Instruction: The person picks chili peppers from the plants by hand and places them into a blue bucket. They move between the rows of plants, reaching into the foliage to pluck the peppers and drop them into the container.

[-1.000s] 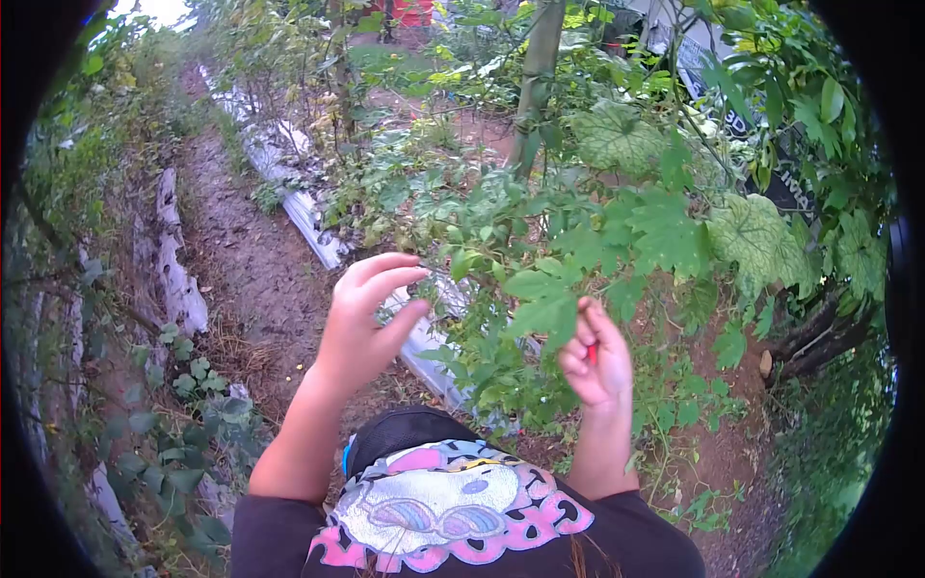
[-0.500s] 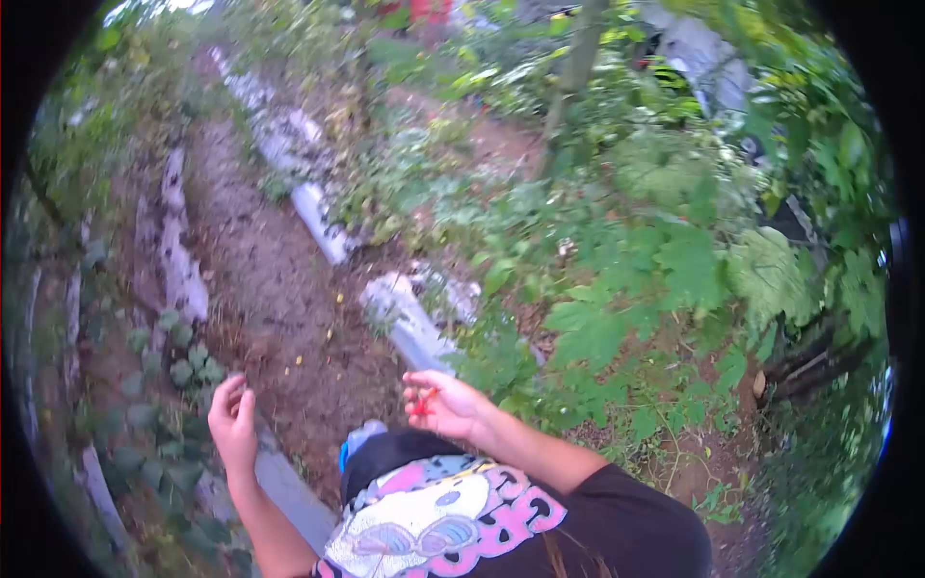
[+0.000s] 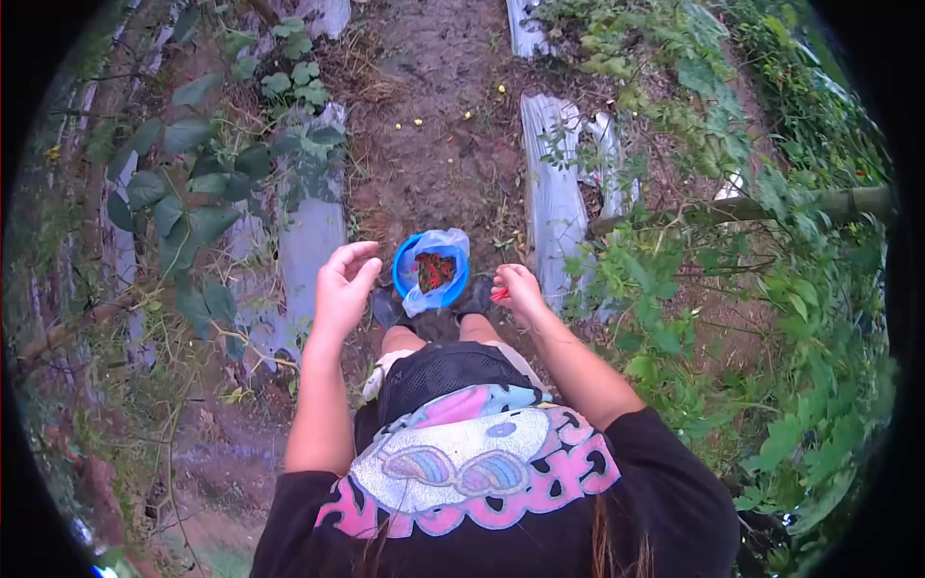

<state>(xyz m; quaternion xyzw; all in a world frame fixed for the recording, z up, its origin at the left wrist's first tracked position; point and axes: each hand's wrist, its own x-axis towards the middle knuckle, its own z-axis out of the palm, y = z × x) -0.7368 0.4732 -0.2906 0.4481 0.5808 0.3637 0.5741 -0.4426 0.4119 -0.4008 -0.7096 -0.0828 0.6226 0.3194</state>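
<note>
My right hand (image 3: 517,289) is closed around small red chili peppers (image 3: 499,295), whose red tips stick out past the fingers. On the other side, my left hand (image 3: 344,286) is raised with its fingers curved and the thumb apart, and I see nothing in it. Between and just beyond both hands stands a blue bucket (image 3: 400,266) on the ground, lined with a clear plastic bag (image 3: 416,302). Inside lies a heap of small red and green pieces (image 3: 436,273) that look like chili peppers. Neither hand touches the bucket.
My shoes (image 3: 472,296) are right by the bucket on a muddy path (image 3: 434,173). Torn silvery plastic sheeting (image 3: 556,193) covers the beds on both sides. Leafy plants (image 3: 198,226) crowd in from left and right, and a wooden pole (image 3: 771,206) lies across the right side.
My view has tilted down and swung round, bringing the bucket's contents and my feet into sight. The red peppers stay in my right hand; my left hand remains empty.
</note>
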